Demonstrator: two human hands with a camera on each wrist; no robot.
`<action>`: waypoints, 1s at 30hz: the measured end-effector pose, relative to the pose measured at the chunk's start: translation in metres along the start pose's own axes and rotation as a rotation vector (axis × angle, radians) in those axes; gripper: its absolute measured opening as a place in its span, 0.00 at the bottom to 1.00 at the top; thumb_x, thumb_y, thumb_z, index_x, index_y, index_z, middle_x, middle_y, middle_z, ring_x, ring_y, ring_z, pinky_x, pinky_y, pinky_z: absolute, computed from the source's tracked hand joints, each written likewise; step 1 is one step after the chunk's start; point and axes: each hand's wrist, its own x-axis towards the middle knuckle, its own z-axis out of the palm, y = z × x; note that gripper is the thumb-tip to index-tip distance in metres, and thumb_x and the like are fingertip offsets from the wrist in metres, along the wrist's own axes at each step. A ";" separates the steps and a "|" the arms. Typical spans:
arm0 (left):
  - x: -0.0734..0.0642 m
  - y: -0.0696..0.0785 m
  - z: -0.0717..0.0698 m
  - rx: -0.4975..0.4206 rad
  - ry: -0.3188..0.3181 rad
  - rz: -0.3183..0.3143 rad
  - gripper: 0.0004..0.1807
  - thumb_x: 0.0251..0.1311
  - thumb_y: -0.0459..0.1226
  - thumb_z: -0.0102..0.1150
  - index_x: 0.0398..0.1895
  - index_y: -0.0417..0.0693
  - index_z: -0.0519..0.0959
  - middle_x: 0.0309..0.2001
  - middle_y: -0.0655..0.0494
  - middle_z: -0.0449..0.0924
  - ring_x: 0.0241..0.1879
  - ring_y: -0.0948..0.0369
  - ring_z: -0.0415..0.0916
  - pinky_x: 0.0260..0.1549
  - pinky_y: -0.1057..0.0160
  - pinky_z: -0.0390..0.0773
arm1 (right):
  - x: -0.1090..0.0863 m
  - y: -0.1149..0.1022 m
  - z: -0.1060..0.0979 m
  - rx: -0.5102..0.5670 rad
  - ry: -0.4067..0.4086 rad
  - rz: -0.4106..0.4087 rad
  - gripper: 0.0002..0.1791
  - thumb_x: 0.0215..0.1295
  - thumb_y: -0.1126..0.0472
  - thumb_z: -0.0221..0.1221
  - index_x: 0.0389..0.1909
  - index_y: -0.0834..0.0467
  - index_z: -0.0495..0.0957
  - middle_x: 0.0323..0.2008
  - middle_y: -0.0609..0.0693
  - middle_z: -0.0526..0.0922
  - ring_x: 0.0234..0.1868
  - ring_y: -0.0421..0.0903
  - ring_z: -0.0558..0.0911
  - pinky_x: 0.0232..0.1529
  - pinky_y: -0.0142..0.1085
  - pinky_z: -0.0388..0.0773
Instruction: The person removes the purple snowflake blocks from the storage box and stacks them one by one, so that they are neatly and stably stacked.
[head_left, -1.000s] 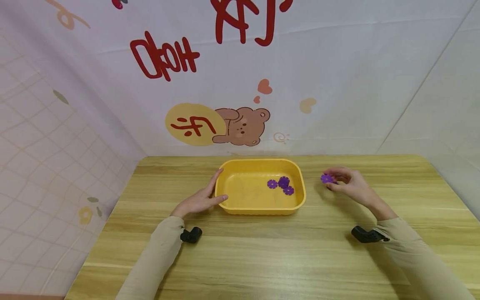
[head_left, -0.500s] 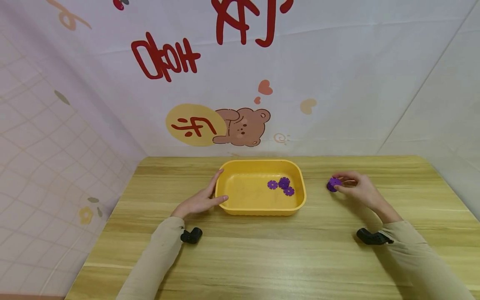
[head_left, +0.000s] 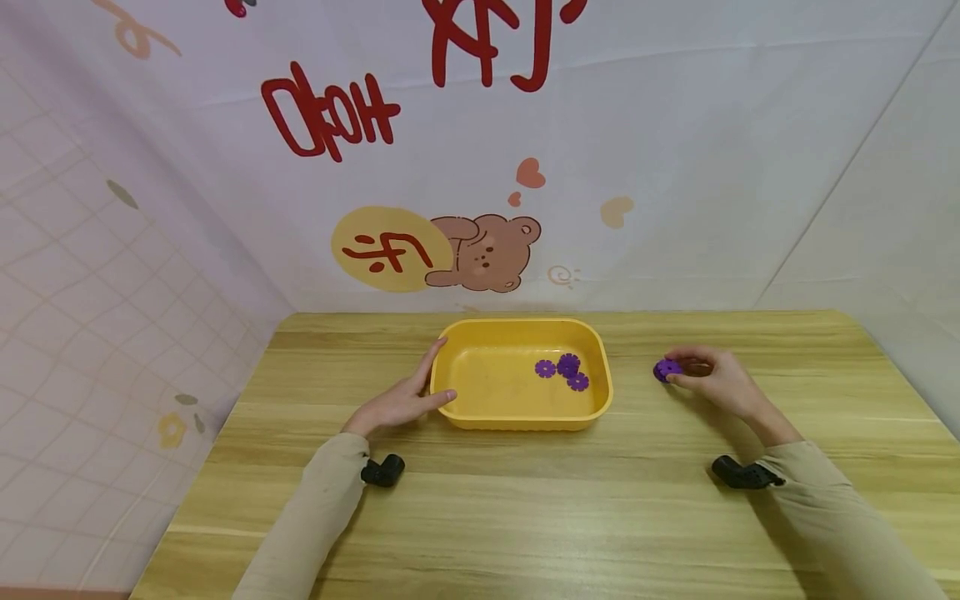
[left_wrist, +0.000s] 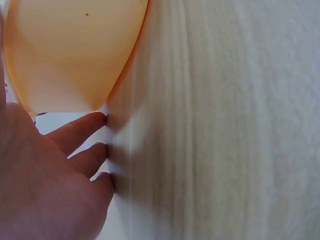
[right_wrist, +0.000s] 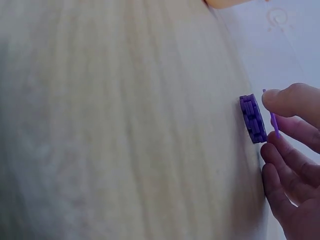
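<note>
My right hand (head_left: 716,379) pinches a thin purple notched disc (right_wrist: 274,126) between thumb and fingers. Close beside this disc, in the right wrist view, stands a short stack of darker purple notched discs (right_wrist: 253,119) on the table. From the head the held disc overlaps that stack. My left hand (head_left: 397,404) rests at the left end of a yellow plastic basin (head_left: 517,423), its thumb over the rim and its index finger along the outer wall. The left wrist view shows the other fingers (left_wrist: 89,159) extended, their tips at the tabletop.
Several purple discs (head_left: 567,366) lie in the basin's right half, some overlapping. The wood-grain table (head_left: 525,517) ends at a white printed cloth backdrop (head_left: 675,150). Black wrist cameras (head_left: 742,473) sit at both sleeve cuffs.
My right hand, with a purple disc in its fingers, has shifted slightly right and toward me, over the stack; in the last half second it barely moves. Left hand and basin stay still.
</note>
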 end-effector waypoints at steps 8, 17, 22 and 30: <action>0.010 -0.023 0.003 0.035 0.014 -0.011 0.49 0.68 0.48 0.55 0.77 0.67 0.29 0.77 0.48 0.32 0.69 0.43 0.53 0.64 0.41 0.54 | 0.000 -0.002 0.002 -0.010 -0.018 -0.016 0.18 0.58 0.73 0.65 0.49 0.75 0.76 0.42 0.71 0.80 0.39 0.37 0.82 0.37 0.23 0.76; -0.005 0.013 -0.002 0.023 -0.010 0.001 0.48 0.69 0.43 0.54 0.77 0.53 0.31 0.76 0.42 0.31 0.70 0.41 0.49 0.65 0.42 0.53 | 0.000 -0.005 0.002 -0.063 -0.016 -0.012 0.19 0.59 0.71 0.64 0.51 0.74 0.76 0.43 0.71 0.80 0.39 0.35 0.80 0.38 0.22 0.75; -0.007 0.016 -0.002 0.029 -0.003 -0.002 0.47 0.68 0.43 0.54 0.77 0.53 0.33 0.76 0.41 0.34 0.68 0.40 0.54 0.64 0.41 0.55 | 0.000 -0.003 0.002 -0.082 -0.015 -0.002 0.19 0.60 0.71 0.64 0.52 0.74 0.76 0.44 0.70 0.80 0.41 0.42 0.82 0.38 0.21 0.75; -0.005 0.014 -0.002 0.035 -0.011 0.000 0.48 0.69 0.43 0.54 0.77 0.53 0.30 0.76 0.42 0.32 0.69 0.41 0.51 0.64 0.42 0.54 | 0.000 0.002 0.001 -0.087 -0.012 -0.001 0.19 0.61 0.72 0.63 0.53 0.74 0.76 0.45 0.70 0.80 0.42 0.45 0.82 0.38 0.21 0.75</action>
